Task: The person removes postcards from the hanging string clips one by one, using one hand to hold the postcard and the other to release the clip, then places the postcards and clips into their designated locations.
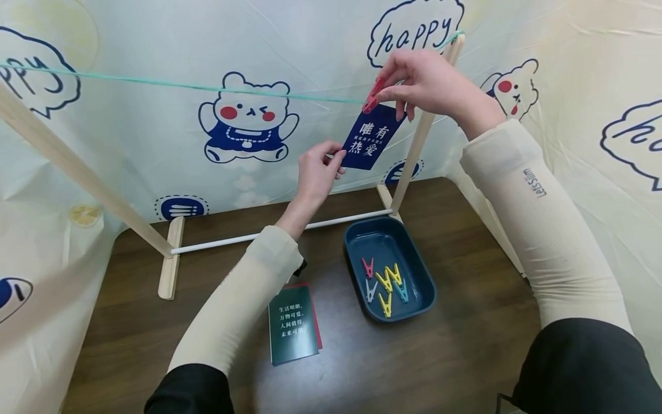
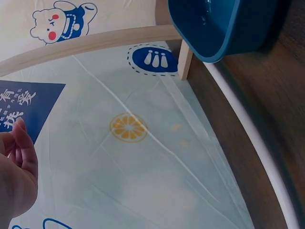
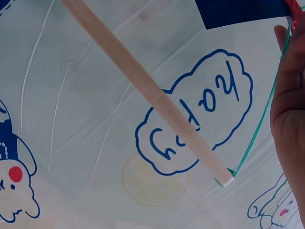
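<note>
A dark blue card [image 1: 373, 138] with white characters hangs tilted at the green string [image 1: 201, 87], near the right post. My right hand [image 1: 421, 83] pinches a red clothespin [image 1: 372, 96] at the card's top edge, on the string. Whether the clothespin bites both card and string cannot be made out. My left hand [image 1: 318, 169] pinches the card's lower left corner between thumb and fingers. In the left wrist view, the left hand [image 2: 19, 171] holds the card [image 2: 40, 102]. At the right wrist view's edge, the right hand [image 3: 290, 90] is beside the string, partly cut off.
A wooden frame with a left post [image 1: 88, 178], right post [image 1: 414, 161] and white bottom rod [image 1: 227, 244] carries the string. A blue tray [image 1: 429, 287] holds several coloured clothespins [image 1: 385, 282]. Stacked cards, a green one [image 1: 295, 339] on top, lie on the brown table [image 1: 445, 368].
</note>
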Available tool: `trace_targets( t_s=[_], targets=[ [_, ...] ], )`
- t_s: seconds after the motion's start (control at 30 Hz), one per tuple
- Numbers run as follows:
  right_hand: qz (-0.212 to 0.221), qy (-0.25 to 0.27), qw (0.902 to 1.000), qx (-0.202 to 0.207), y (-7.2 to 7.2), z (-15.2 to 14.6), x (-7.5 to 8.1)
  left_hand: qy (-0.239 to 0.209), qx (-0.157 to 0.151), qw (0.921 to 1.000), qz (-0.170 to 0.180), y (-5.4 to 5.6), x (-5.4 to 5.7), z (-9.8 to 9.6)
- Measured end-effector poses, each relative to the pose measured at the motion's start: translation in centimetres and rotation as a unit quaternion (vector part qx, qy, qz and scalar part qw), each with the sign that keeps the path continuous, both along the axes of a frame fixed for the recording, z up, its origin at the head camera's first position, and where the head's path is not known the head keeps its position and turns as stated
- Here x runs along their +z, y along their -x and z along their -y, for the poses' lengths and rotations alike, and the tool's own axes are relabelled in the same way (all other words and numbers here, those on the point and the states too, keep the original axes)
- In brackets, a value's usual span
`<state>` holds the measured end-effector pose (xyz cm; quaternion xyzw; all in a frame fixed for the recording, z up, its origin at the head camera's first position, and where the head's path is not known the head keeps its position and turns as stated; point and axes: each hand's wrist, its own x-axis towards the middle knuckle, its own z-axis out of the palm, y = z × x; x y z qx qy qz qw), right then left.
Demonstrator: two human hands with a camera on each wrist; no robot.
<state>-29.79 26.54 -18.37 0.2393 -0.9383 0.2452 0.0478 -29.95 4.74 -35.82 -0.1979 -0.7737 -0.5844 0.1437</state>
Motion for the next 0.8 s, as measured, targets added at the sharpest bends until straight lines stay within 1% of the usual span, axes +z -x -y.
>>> trace_targets(
  t_s=[0.17, 0.23, 0.33, 0.53, 0.6, 0.8],
  targets=[
    [-0.031, -0.007, 0.9993, 0.021, -0.4, 0.4, 0.1, 0.003, 0.012, 0.9999, -0.003, -0.1, 0.0, 0.3],
    [-0.051, -0.010, 0.9982, 0.031, -0.5, 0.6, 0.1, 0.002, 0.013, 0.9999, -0.003, -0.2, 0.1, 0.4],
    [-0.072, -0.010, 0.9967, 0.035, -0.6, 0.7, 0.1, 0.002, 0.014, 0.9999, -0.002, -0.3, 0.1, 0.5],
    [-0.105, -0.021, 0.9940, 0.022, -1.0, 1.1, 0.0, 0.002, 0.016, 0.9998, -0.007, -0.3, 0.3, 0.6],
    [-0.112, -0.024, 0.9933, 0.019, -1.1, 1.4, 0.0, 0.005, 0.018, 0.9998, -0.004, -0.5, 0.4, 0.7],
    [-0.132, -0.016, 0.9911, 0.012, -1.6, 1.7, 0.1, 0.009, 0.008, 0.9999, -0.001, -0.9, 0.8, 0.9]
  ],
)
